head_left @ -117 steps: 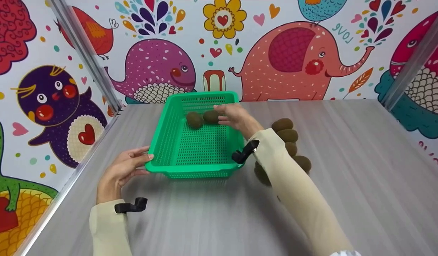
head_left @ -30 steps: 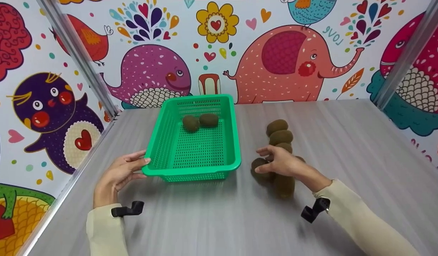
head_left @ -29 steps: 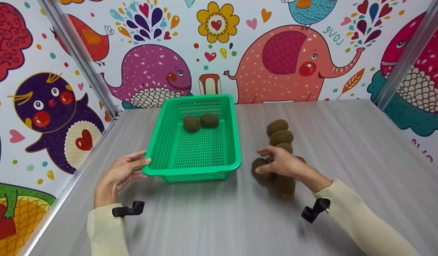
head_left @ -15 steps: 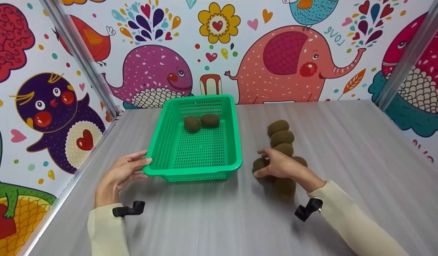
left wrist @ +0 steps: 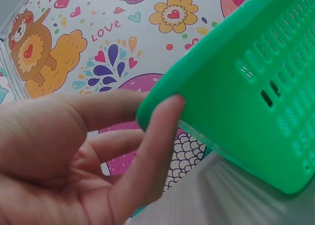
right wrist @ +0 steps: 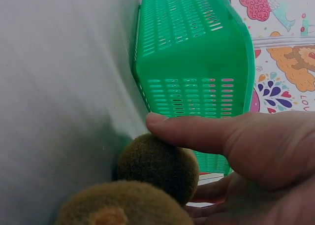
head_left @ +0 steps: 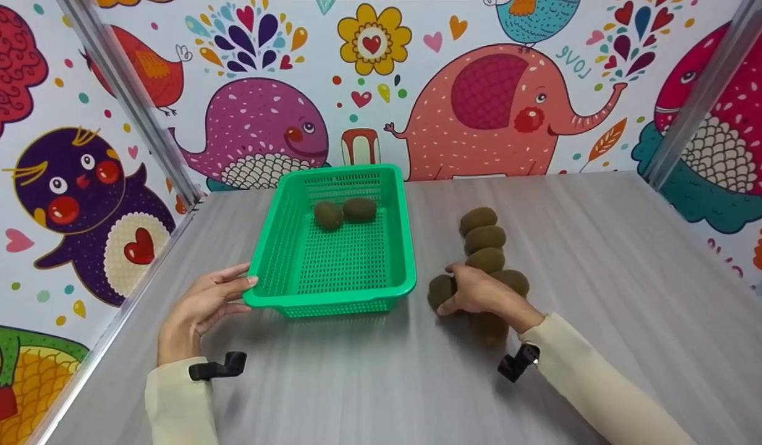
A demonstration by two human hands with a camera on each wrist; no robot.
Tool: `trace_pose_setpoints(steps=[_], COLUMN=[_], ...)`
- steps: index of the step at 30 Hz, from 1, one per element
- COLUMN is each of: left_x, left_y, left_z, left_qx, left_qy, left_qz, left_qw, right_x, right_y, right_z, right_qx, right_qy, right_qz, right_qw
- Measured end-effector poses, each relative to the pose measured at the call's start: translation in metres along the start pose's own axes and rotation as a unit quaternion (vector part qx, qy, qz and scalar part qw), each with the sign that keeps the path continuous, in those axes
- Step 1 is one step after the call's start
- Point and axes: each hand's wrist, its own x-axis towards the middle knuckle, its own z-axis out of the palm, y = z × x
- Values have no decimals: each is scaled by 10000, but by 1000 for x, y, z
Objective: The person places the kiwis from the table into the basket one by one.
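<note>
A green plastic basket (head_left: 331, 300) with slotted walls stands on the table, and two kiwis (head_left: 359, 210) lie inside near its far end. My left hand (head_left: 201, 306) pinches the basket's near left corner by the rim; in the left wrist view the thumb lies over the rim with fingers beneath. To the right of the basket my right hand (head_left: 482, 292) holds a kiwi (head_left: 441, 293) between thumb and fingers, the fruit still low at the table. In the right wrist view the thumb rests across that kiwi (right wrist: 157, 168), and another kiwi (right wrist: 123, 205) sits close in front.
Several more kiwis (head_left: 484, 238) lie in a row behind and beside the right hand, touching one another. One kiwi (head_left: 492, 326) is partly hidden under that hand. Printed panels (head_left: 368, 93) with cartoon animals wall off the table's back and sides.
My right hand has come from over the basket down to the kiwis on the right, and its thumb and fingers have closed around one. The left hand stays on the basket corner.
</note>
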Motion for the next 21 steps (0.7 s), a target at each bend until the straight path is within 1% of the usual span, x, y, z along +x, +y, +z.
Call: trace_pose_setpoints(steps=[4,8,12,16,19,21], left_x=[-2,-4,-3,-1,0,1], left_y=[-3,-3,-1,1,2,2], left_z=[-1,-3,-4,-3,-2,-2], left_qx=[-28,-36,-104,-196,-238,-233], left_qy=[69,75,35,-89,-165,-184], left_qz=[-22,-74,-56,-69,-72,-58], left_qw=[10000,9999,9999,9997,9996,9995], right_x=[1,0,-2,-3,-5,-6], right_y=[-7,-14,-18,-20,-21,-22], right_z=[-2,-6,-18,-32,-42,-46], right_qx=[-132,-22,69,-105,-112,-5], right_qy=[-33,-39,-16,117,239,269], right_qz=[118,39,-77,-147,-126,-93], right_qw=[9998,10000,9999,9998,9996,9996])
